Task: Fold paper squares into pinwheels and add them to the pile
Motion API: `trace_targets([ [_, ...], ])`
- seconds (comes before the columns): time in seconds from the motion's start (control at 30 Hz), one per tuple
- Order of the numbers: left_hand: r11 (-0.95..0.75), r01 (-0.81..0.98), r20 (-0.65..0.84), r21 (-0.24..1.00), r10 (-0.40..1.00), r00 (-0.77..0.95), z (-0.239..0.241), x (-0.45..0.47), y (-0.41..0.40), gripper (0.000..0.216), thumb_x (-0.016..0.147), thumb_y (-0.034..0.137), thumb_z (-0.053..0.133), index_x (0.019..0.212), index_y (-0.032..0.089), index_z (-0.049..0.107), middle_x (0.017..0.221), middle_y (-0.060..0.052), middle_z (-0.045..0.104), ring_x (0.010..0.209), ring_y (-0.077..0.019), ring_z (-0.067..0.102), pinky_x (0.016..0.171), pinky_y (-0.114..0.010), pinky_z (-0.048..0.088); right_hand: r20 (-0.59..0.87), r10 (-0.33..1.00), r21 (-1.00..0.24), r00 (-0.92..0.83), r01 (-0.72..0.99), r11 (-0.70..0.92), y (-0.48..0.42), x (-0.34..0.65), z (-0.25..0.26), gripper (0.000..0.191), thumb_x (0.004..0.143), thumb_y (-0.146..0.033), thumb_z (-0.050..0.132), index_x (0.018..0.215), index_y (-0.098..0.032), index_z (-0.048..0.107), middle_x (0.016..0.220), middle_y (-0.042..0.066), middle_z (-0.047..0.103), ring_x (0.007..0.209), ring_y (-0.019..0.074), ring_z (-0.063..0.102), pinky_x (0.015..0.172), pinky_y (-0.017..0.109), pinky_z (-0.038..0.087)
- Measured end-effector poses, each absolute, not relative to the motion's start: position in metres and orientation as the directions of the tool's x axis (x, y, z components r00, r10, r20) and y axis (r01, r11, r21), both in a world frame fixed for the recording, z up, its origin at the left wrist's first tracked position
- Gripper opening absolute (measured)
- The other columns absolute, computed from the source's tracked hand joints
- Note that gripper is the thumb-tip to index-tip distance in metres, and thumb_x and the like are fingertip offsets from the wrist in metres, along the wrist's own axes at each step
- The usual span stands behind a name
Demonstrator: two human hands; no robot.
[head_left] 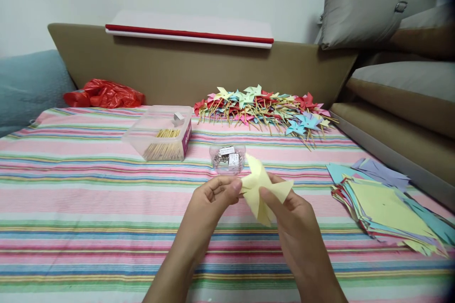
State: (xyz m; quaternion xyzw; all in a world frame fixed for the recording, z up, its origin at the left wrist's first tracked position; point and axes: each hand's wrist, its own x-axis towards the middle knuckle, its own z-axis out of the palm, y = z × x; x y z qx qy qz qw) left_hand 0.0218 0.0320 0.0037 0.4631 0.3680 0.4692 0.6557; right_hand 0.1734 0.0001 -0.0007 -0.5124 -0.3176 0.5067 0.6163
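A pale yellow paper pinwheel (262, 184) is held between my two hands above the striped cloth (106, 227). My left hand (218, 196) pinches its left blade between thumb and fingers. With the thumb pressed near the centre of the folds, my right hand (289, 208) grips the pinwheel from the right; its other fingers are mostly hidden behind the paper. Just beyond my hands stands a small clear tub (227, 158) with small metal pieces and white labels in it.
A clear plastic box (158, 132) with wooden sticks stands back left, near a red plastic bag (110, 93). Several finished pinwheels on sticks (259, 106) are heaped at the back. Cut coloured paper sheets (387, 206) lie stacked on the right, beside grey cushions (405, 85).
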Motion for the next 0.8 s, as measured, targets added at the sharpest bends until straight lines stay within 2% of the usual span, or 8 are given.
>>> trace_targets([
  [0.13, 0.192, -0.427, -0.064, 0.884, 0.953, 0.295, 0.003, 0.037, 0.024, 0.036, 0.084, 0.034, 0.077, 0.114, 0.018, 0.071, 0.11, -0.01, 0.075, 0.106, -0.0233, 0.066, 0.093, -0.032, 0.049, -0.139, 0.918, -0.893, 0.37, -0.447, 0.045, 0.003, 0.164, -0.004, 0.066, 0.07, -0.045, 0.083, 0.129, -0.019, 0.065, 0.104, 0.008, 0.075, 0.095, 0.0251, 0.067, 0.075, 0.033, 0.051],
  [0.23, 0.202, -0.476, -0.093, 0.856, 0.966, 0.242, 0.002, 0.047, 0.02, 0.032, 0.079, 0.032, 0.081, 0.106, 0.015, 0.074, 0.104, -0.011, 0.076, 0.101, -0.0241, 0.067, 0.088, -0.031, 0.051, -0.126, 0.906, -0.866, 0.404, -0.49, 0.098, 0.004, 0.155, -0.009, 0.069, 0.072, -0.044, 0.083, 0.134, -0.019, 0.062, 0.107, 0.009, 0.075, 0.096, 0.0263, 0.068, 0.076, 0.035, 0.052],
  [0.37, 0.149, -0.504, -0.094, 0.851, 0.987, 0.132, -0.003, 0.052, 0.02, 0.023, 0.078, 0.032, 0.082, 0.092, 0.015, 0.076, 0.092, -0.009, 0.077, 0.091, -0.0207, 0.069, 0.077, -0.027, 0.052, -0.091, 0.905, -0.843, 0.416, -0.515, 0.152, 0.004, 0.141, -0.014, 0.058, 0.077, -0.04, 0.081, 0.129, -0.021, 0.063, 0.111, 0.007, 0.074, 0.099, 0.0237, 0.068, 0.079, 0.033, 0.054],
  [0.57, 0.1, -0.45, -0.086, 0.887, 0.995, 0.051, -0.004, 0.048, 0.021, 0.021, 0.075, 0.034, 0.083, 0.085, 0.016, 0.078, 0.078, -0.005, 0.075, 0.082, -0.0184, 0.069, 0.072, -0.024, 0.052, -0.092, 0.897, -0.851, 0.433, -0.501, 0.155, 0.003, 0.132, -0.017, 0.054, 0.077, -0.04, 0.08, 0.125, -0.02, 0.065, 0.108, 0.007, 0.075, 0.098, 0.0237, 0.068, 0.078, 0.033, 0.055],
  [0.8, 0.103, -0.449, -0.091, 0.888, 0.995, 0.049, -0.001, 0.047, 0.022, 0.02, 0.076, 0.034, 0.082, 0.082, 0.015, 0.079, 0.074, -0.004, 0.072, 0.078, -0.0163, 0.065, 0.068, -0.023, 0.05, -0.093, 0.913, -0.872, 0.397, -0.475, 0.118, 0.003, 0.133, -0.016, 0.05, 0.077, -0.042, 0.08, 0.12, -0.023, 0.065, 0.111, 0.006, 0.073, 0.098, 0.0247, 0.067, 0.077, 0.035, 0.055],
])
